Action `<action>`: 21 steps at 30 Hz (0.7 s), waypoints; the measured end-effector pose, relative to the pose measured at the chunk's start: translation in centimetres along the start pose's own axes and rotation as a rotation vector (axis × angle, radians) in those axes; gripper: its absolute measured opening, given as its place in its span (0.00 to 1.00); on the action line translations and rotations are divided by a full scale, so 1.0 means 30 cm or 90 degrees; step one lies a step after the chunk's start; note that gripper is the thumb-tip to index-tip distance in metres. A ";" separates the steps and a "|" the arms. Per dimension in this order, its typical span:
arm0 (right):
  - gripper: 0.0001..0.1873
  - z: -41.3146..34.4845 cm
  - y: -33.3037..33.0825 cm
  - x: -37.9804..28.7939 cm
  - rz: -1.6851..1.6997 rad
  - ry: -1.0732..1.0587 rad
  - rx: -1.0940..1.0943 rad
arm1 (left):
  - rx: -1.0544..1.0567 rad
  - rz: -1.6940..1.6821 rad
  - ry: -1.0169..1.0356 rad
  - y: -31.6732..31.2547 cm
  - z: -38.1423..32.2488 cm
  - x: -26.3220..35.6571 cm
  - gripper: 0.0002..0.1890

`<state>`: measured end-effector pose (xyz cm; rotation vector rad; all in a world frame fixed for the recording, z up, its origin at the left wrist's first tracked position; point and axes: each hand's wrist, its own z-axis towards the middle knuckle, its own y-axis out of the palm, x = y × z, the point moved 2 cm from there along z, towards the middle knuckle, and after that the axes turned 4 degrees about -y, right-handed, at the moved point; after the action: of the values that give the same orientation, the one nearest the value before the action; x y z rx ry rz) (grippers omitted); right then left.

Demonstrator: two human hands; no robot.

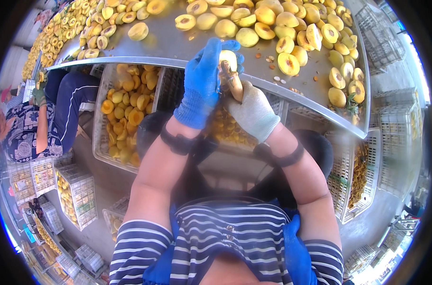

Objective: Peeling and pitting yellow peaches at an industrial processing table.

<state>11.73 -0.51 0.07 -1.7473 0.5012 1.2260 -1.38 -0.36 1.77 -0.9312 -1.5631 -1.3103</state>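
My left hand (pixel 203 82), in a blue glove, grips a yellow stone fruit piece (pixel 228 58) above the near edge of the metal table. In a pale knit glove, my right hand (pixel 253 110) holds a short wooden-handled tool (pixel 235 87). The tool's head touches or nearly touches the fruit; its exact shape is blurred and partly covered by the fingers. Past my hands, halved yellow fruits, some with their stones showing, lie on the steel tabletop (pixel 159 42). One cut half (pixel 289 64) is close by on the right, with loose stones and bits around it.
A white crate (pixel 98 142) of fruit halves stands left of my knees. Another crate (pixel 370 178), holding brown stones or scraps, is at the right. The table's raised metal rim (pixel 308 105) runs before me. A co-worker (pixel 31 124) sits at the left among stacked crates (pixel 77 196).
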 end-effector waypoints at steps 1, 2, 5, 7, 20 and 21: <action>0.17 0.000 -0.001 -0.005 0.001 0.003 -0.002 | 0.023 -0.036 -0.033 -0.005 0.009 -0.003 0.27; 0.17 0.000 0.001 -0.011 0.038 -0.013 -0.020 | 0.046 -0.072 -0.066 -0.009 0.014 -0.007 0.27; 0.16 -0.004 0.022 0.010 0.047 -0.026 -0.028 | 0.035 0.015 -0.040 -0.002 0.013 -0.009 0.26; 0.15 -0.013 0.016 -0.010 0.019 -0.027 -0.028 | 0.027 0.014 -0.061 -0.004 0.010 0.009 0.25; 0.08 -0.104 -0.122 -0.031 0.479 0.148 -0.446 | -0.010 -0.236 -0.026 -0.039 -0.043 0.025 0.28; 0.07 -0.120 -0.147 -0.039 0.423 0.104 -0.431 | -0.107 -0.279 -0.039 -0.105 -0.044 0.061 0.27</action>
<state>16.37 -1.56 3.39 -2.3607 0.8820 1.8785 -4.72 -2.17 2.51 -0.7581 -1.7910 -1.7540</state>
